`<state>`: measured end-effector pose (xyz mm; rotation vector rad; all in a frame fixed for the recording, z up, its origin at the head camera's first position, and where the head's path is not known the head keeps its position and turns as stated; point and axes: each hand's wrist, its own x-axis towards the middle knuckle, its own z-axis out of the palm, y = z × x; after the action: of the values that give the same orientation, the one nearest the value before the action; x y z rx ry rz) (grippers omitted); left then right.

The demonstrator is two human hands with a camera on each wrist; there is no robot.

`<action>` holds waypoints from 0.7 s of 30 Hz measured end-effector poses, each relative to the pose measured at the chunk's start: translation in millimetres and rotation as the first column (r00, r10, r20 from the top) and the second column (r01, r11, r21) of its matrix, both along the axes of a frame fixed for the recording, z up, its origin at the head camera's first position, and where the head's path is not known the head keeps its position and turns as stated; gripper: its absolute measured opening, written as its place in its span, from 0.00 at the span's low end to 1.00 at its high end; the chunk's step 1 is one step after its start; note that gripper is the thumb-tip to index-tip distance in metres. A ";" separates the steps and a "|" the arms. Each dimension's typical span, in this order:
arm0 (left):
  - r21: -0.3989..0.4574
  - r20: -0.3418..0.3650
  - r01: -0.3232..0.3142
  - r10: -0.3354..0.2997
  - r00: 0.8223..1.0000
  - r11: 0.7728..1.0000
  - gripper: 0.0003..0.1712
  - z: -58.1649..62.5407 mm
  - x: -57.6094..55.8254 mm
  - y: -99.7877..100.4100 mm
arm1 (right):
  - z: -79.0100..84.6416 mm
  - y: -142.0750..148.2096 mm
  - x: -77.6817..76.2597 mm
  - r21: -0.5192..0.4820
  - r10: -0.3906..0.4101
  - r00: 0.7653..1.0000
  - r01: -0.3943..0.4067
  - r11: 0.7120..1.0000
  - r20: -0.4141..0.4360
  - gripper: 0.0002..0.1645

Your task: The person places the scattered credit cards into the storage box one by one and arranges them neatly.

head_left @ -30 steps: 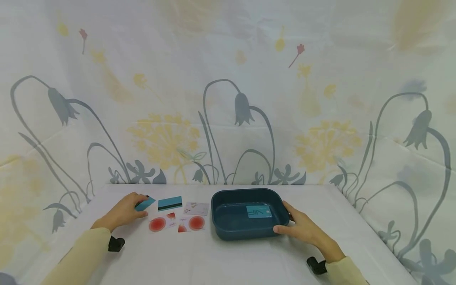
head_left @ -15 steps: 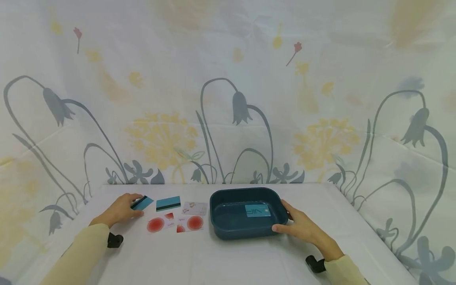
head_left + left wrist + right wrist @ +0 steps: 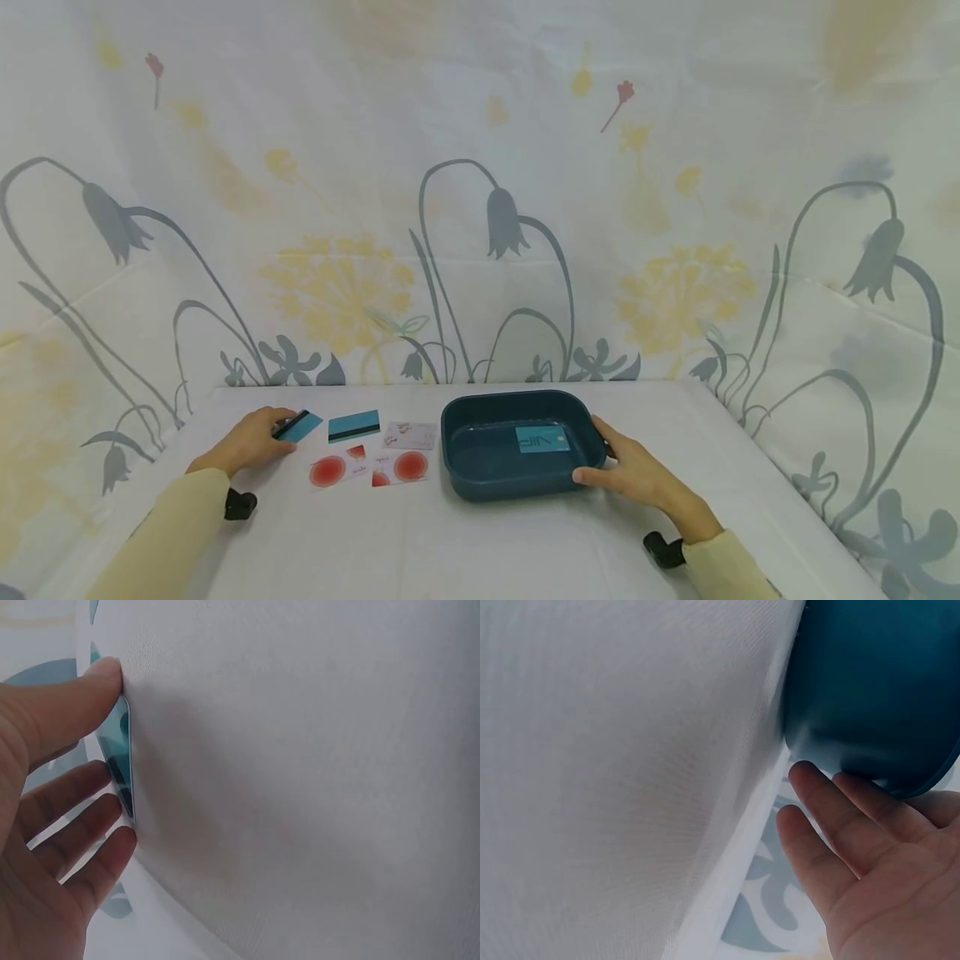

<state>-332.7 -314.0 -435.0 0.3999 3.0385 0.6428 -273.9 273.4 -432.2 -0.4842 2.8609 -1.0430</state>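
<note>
In the head view my left hand (image 3: 251,442) pinches a blue plastic card with a black magnetic stripe (image 3: 303,427) by its left edge. The left wrist view shows the thumb on one side of that blue card (image 3: 118,739) and the fingers behind it. Whether its far edge touches the table cannot be told. A dark blue rectangular tub (image 3: 517,490) stands right of centre, with one light blue card (image 3: 542,439) lying inside. My right hand (image 3: 633,475) holds the tub's right end, thumb at the near corner and fingers along the side.
Between the left hand and the tub lie another striped blue card (image 3: 354,427), a pale patterned card (image 3: 410,435), and two white cards with red circles (image 3: 327,472) (image 3: 410,467). All rest on a white-covered table (image 3: 375,550), with a flower-print cloth (image 3: 480,275) behind.
My left fingers have drawn back leftward over the blue card, so its black stripe now shows. The right hand stays at the tub. The head view has shifted slightly.
</note>
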 end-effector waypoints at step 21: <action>-0.029 0.109 -0.067 0.070 0.992 0.997 0.29 15.4 -0.2 0.7 | -1.1 -0.2 -1.6 0.014 -0.011 1.000 0.011 1.000 0.000 0.61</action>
<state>-332.9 -313.3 -419.6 0.2518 2.9635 0.6079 -275.6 273.2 -433.3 -0.4685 2.8720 -1.0243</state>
